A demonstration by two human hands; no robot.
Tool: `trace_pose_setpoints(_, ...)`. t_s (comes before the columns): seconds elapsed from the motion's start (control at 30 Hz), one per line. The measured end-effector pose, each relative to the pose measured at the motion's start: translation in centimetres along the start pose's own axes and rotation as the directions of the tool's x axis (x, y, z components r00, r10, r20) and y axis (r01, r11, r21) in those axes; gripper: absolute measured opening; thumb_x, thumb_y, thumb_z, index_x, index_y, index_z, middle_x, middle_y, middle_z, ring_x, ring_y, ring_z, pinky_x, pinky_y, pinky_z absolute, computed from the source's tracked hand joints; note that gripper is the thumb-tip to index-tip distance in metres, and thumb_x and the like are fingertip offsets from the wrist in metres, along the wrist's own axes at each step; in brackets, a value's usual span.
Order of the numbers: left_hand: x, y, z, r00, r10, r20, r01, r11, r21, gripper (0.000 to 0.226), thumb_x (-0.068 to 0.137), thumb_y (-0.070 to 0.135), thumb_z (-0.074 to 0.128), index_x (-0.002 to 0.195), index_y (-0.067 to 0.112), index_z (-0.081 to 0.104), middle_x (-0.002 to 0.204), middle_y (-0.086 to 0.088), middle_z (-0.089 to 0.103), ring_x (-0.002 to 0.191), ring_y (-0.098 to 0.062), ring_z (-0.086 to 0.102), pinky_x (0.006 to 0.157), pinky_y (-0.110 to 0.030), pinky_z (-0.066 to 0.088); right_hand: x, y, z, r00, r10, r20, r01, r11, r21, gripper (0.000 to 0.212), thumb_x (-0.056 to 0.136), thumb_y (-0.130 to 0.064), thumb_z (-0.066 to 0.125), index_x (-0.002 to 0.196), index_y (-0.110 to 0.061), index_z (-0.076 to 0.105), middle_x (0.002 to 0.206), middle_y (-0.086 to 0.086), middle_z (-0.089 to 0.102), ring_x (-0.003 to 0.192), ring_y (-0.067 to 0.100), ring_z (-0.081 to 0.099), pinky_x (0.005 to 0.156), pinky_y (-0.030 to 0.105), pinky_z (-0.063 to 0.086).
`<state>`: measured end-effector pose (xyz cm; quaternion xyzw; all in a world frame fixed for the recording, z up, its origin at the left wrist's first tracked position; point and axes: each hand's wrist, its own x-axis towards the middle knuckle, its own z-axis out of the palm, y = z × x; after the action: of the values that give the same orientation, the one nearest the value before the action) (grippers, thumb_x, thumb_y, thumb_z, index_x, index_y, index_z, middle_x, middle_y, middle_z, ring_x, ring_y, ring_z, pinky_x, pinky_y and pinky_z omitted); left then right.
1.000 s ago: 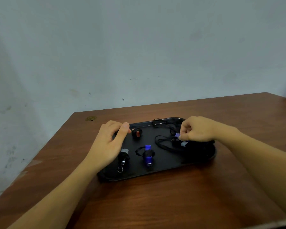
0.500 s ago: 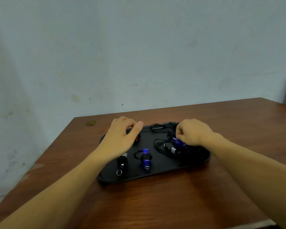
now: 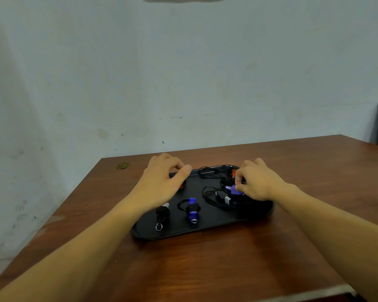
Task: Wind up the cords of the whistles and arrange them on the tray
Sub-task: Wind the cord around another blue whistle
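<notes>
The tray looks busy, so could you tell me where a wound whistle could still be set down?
On the tray, the bare patches are the near right part, between the blue whistle and the rim, and the middle, between the left hand and the loose cords. The far right, under the right hand, is crowded.

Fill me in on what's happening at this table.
A person is sorting whistles on a black tray. The right hand pinches a purple whistle amid loose black cords. The left hand hovers curled over an orange whistle. A blue whistle and a black one lie wound up in front.
</notes>
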<state>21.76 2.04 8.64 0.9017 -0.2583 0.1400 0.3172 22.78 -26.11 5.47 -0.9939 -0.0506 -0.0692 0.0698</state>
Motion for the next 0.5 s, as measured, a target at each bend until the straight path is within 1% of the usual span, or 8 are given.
trace_pose_setpoints(0.1,-0.2,0.4,-0.1,1.0,0.009,0.003,-0.009,1.0,0.02,0.024,0.097,0.05,0.049,0.09,0.033,0.064,0.112,0.011,0.058,0.116,-0.014,0.045,0.1,-0.041,0.039,-0.4,-0.2,0.2,0.999,-0.015,-0.036,0.016,1.0,0.024,0.011,0.098,-0.031,0.058,0.091,-0.023,0.06,0.102,-0.003,0.06,0.108,0.02,0.035,0.086,0.038,0.045)
trace_pose_setpoints(0.2,-0.4,0.9,0.0,1.0,0.007,0.01,-0.008,1.0,0.025,0.022,0.097,0.047,0.051,0.09,0.031,0.065,0.113,0.01,0.058,0.116,-0.014,0.045,0.1,-0.041,0.039,-0.8,-0.3,0.2,0.996,0.005,-0.093,0.006,0.993,0.118,0.008,0.099,-0.028,0.055,0.091,-0.026,0.053,0.091,-0.004,0.061,0.108,0.02,0.041,0.081,0.039,0.047)
trace_pose_setpoints(0.27,-0.4,1.1,0.1,1.0,0.013,0.013,-0.013,1.0,0.022,0.02,0.096,0.045,0.053,0.091,0.031,0.065,0.112,0.01,0.058,0.115,-0.014,0.045,0.099,-0.039,0.039,-0.8,-0.5,-0.2,0.987,0.006,-0.162,0.031,0.974,0.225,0.008,0.096,-0.027,0.059,0.091,-0.03,0.054,0.088,-0.009,0.061,0.104,0.021,0.051,0.077,0.036,0.046)
trace_pose_setpoints(0.33,-0.2,1.6,-0.1,1.0,0.027,0.012,-0.027,1.0,0.013,0.018,0.097,0.043,0.054,0.096,0.03,0.066,0.111,0.011,0.058,0.111,-0.011,0.048,0.093,-0.029,0.039,-0.6,-1.2,-1.4,0.972,-0.002,-0.235,0.095,0.918,0.384,0.009,0.093,-0.024,0.064,0.093,-0.03,0.058,0.092,-0.012,0.065,0.098,0.015,0.06,0.081,0.032,0.049)
trace_pose_setpoints(0.4,0.2,2.6,-0.4,1.0,0.011,-0.027,-0.012,0.999,-0.037,0.02,0.097,0.043,0.054,0.102,0.027,0.066,0.104,0.011,0.062,0.097,-0.005,0.056,0.08,-0.019,0.041,-0.5,-2.8,-3.7,0.952,-0.058,-0.301,0.209,0.843,0.496,0.011,0.091,-0.019,0.067,0.098,-0.026,0.062,0.098,-0.013,0.067,0.094,0.004,0.063,0.084,0.022,0.048)
trace_pose_setpoints(0.47,0.9,3.8,-1.0,0.995,-0.084,-0.055,0.074,0.983,-0.168,0.03,0.098,0.048,0.051,0.1,0.022,0.066,0.084,0.008,0.068,0.071,-0.004,0.063,0.065,-0.018,0.044,-0.7,-4.9,-6.2,0.919,-0.173,-0.355,0.345,0.791,0.506,0.015,0.09,-0.016,0.069,0.101,-0.025,0.063,0.098,-0.015,0.067,0.092,-0.001,0.063,0.08,0.015,0.048)
trace_pose_setpoints(0.5,1.3,4.4,-1.4,0.989,-0.141,-0.034,0.128,0.961,-0.244,0.035,0.099,0.049,0.049,0.097,0.019,0.067,0.072,0.005,0.068,0.058,-0.005,0.061,0.056,-0.019,0.045,-0.9,-5.9,-7.3,0.9,-0.233,-0.369,0.398,0.785,0.475,0.016,0.09,-0.017,0.069,0.102,-0.026,0.063,0.099,-0.016,0.067,0.093,-0.002,0.062,0.078,0.012,0.048)
